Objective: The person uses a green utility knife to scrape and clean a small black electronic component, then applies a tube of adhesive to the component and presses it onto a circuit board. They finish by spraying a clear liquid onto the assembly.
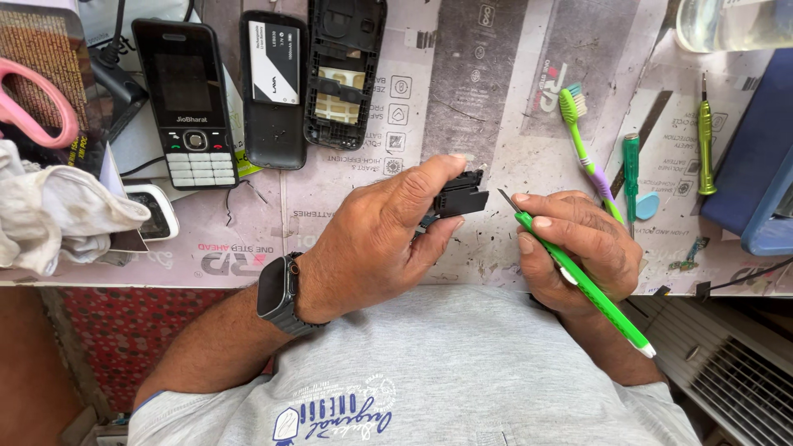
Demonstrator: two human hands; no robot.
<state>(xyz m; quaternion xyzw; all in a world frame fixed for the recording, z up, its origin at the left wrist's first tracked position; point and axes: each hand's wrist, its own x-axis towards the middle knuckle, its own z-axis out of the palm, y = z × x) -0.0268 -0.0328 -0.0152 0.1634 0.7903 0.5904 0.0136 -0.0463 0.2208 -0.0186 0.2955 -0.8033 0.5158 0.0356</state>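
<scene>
Left hand [376, 239] closed around small black phone part [458, 201], held mid-bench. Right hand [578, 248] at 3 o'clock, pinching green screwdriver [578, 277], tip aimed at part. At 11 o'clock: one keypad phone [186, 99], one battery-backed phone [273, 91], one open shell [343, 74]. At 1 o'clock: one toothbrush [582, 140], two more green screwdrivers [630, 173]. Blue tray [756, 165] at 2 o'clock, contents unseen.

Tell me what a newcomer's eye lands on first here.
At the centre, the left hand pinches a small black phone part, while the right hand aims a bright green tool at it. Behind, at upper left, a black keypad phone lies beside two opened phone shells.
</scene>
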